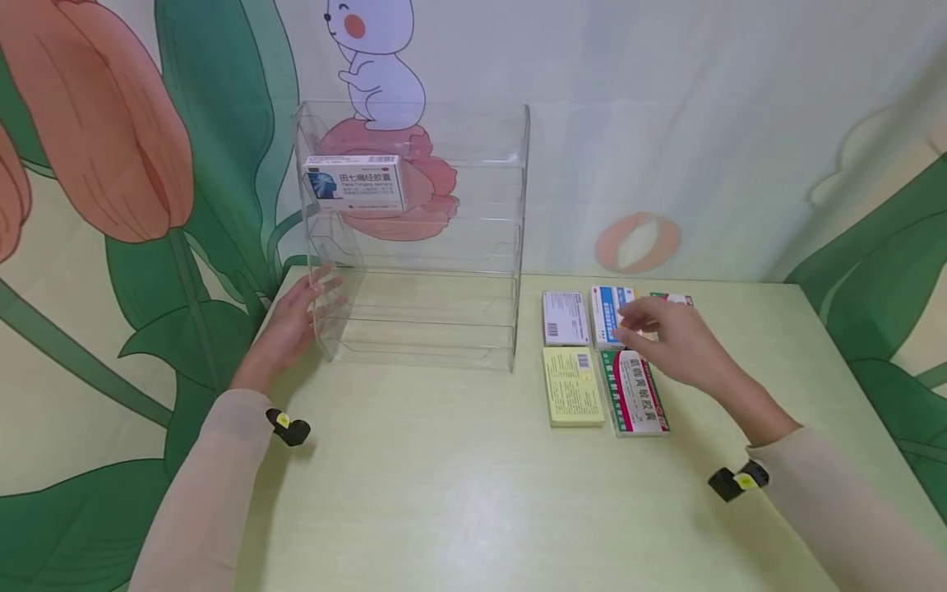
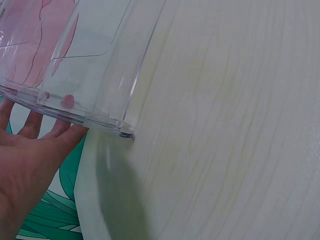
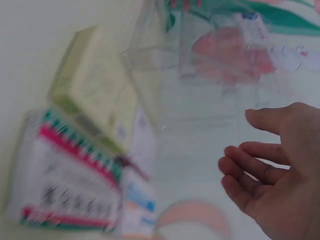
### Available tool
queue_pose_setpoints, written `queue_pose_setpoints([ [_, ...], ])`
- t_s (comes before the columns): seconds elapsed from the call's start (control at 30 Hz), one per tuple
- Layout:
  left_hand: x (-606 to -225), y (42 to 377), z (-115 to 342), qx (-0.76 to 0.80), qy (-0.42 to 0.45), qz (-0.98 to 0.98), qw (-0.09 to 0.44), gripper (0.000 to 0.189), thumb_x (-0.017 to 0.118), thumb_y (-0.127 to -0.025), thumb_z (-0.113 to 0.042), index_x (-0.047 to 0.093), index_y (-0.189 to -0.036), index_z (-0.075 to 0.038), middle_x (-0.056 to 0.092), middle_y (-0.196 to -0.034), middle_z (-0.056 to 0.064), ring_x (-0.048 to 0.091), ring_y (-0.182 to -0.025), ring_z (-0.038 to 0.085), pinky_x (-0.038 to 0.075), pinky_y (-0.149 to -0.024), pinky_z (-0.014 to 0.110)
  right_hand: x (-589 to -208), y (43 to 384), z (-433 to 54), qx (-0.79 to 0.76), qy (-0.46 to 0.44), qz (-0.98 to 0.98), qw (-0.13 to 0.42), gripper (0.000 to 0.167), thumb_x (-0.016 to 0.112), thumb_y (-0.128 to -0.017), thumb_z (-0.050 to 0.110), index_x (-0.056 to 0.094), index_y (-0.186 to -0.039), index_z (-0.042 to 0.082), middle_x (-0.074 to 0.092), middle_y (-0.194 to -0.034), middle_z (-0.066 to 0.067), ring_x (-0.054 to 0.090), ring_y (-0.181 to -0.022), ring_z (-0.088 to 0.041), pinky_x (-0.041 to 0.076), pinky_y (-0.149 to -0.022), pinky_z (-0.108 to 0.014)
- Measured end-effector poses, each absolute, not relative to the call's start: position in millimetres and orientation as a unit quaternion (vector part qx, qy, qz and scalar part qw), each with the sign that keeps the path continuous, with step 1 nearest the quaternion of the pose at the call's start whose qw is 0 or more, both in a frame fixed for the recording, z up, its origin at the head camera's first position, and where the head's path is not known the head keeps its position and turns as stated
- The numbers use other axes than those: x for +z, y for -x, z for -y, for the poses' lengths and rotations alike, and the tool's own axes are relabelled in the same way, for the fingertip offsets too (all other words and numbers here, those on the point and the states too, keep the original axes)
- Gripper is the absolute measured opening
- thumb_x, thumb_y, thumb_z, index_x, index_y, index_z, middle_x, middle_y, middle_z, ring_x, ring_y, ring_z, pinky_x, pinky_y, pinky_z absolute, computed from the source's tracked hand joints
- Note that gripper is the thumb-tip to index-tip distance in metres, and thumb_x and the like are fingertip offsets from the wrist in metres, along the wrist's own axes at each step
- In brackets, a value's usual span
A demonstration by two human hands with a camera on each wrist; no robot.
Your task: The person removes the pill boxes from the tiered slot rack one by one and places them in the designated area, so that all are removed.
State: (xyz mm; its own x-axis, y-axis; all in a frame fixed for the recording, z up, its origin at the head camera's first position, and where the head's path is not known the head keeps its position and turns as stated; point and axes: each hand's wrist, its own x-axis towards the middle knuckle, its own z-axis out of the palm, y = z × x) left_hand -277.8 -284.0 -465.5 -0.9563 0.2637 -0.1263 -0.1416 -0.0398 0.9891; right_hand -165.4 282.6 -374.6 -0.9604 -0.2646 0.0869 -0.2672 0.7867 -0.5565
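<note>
A clear acrylic tiered rack (image 1: 436, 270) stands against the backdrop, with a white medicine box (image 1: 355, 185) at the left of its upper tier. My left hand (image 1: 292, 316) touches the rack's left side with its fingers extended, as the left wrist view also shows. My right hand (image 1: 684, 345) hovers over the medicine boxes, holding nothing, thumb apart from loosely bent fingers. Under and beside it lie a blue-and-white box (image 1: 607, 308), a green-and-pink box (image 1: 636, 395), and a partly hidden box (image 1: 676, 298) behind the hand.
A pale yellow box (image 1: 573, 386) and a white printed box (image 1: 565, 318) lie left of the right hand. All rest on a light wood-grain table (image 1: 444, 493). Behind it hangs a cloth backdrop (image 1: 666, 123) printed with flowers and a white animal.
</note>
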Motion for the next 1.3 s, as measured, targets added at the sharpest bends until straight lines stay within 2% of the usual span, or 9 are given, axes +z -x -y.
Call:
queue_pose_setpoints([
  [0.2,-463,277,283,0.719,-0.042,-0.680,0.140,0.057,0.037,-0.117,-0.037,0.019,-0.171,-0.028,0.024,-0.173,0.014,0.031,-0.157,0.038,0.022,-0.127,0.060,-343,187,-224,0.323,-0.219,0.918,0.077,0.045,0.075,-0.101,0.028,0.066,-0.139,0.005,0.070,-0.133,-0.012,0.066,-0.122,-0.031,0.052,-0.105,-0.055],
  [0.47,-463,278,283,0.719,-0.038,-0.679,0.141,0.054,0.038,-0.117,-0.039,0.026,-0.169,-0.034,0.026,-0.173,0.012,0.031,-0.157,0.036,0.023,-0.127,0.059,-317,221,-145,0.353,-0.307,0.872,0.143,0.049,0.075,-0.100,0.032,0.065,-0.141,0.006,0.069,-0.136,-0.008,0.062,-0.127,-0.024,0.048,-0.110,-0.045],
  [0.77,-463,278,283,0.723,-0.037,-0.675,0.143,0.055,0.036,-0.118,-0.034,0.021,-0.171,-0.029,0.024,-0.174,0.014,0.032,-0.156,0.037,0.025,-0.126,0.060,-285,259,-75,0.357,-0.354,0.841,0.199,0.054,0.076,-0.100,0.027,0.061,-0.147,0.006,0.067,-0.139,-0.009,0.059,-0.131,-0.021,0.045,-0.113,-0.034],
  [0.87,-462,278,283,0.722,-0.038,-0.675,0.145,0.055,0.037,-0.117,-0.036,0.023,-0.170,-0.031,0.023,-0.174,0.014,0.031,-0.157,0.038,0.024,-0.126,0.060,-277,269,-57,0.353,-0.351,0.846,0.192,0.062,0.078,-0.098,0.029,0.057,-0.151,0.007,0.063,-0.145,-0.009,0.054,-0.136,-0.021,0.043,-0.114,-0.030],
  [1.03,-463,276,285,0.724,-0.042,-0.674,0.142,0.055,0.035,-0.118,-0.036,0.022,-0.171,-0.029,0.025,-0.173,0.014,0.031,-0.156,0.040,0.024,-0.126,0.060,-270,287,-28,0.298,-0.344,0.876,0.159,0.076,0.080,-0.095,0.036,0.047,-0.159,0.011,0.050,-0.157,-0.004,0.042,-0.144,-0.019,0.036,-0.116,-0.026],
  [1.17,-464,276,286,0.724,-0.052,-0.673,0.143,0.057,0.034,-0.118,-0.036,0.019,-0.171,-0.026,0.024,-0.174,0.014,0.029,-0.157,0.042,0.023,-0.126,0.061,-270,300,-8,0.271,-0.354,0.881,0.157,0.083,0.080,-0.093,0.046,0.044,-0.162,0.016,0.046,-0.161,-0.002,0.040,-0.145,-0.015,0.034,-0.116,-0.028],
  [1.3,-463,276,285,0.727,-0.055,-0.669,0.144,0.057,0.035,-0.118,-0.035,0.019,-0.171,-0.025,0.025,-0.173,0.015,0.029,-0.157,0.042,0.023,-0.126,0.061,-271,309,2,0.244,-0.363,0.886,0.156,0.091,0.076,-0.094,0.052,0.036,-0.166,0.013,0.038,-0.168,-0.004,0.034,-0.153,-0.017,0.025,-0.123,-0.028],
])
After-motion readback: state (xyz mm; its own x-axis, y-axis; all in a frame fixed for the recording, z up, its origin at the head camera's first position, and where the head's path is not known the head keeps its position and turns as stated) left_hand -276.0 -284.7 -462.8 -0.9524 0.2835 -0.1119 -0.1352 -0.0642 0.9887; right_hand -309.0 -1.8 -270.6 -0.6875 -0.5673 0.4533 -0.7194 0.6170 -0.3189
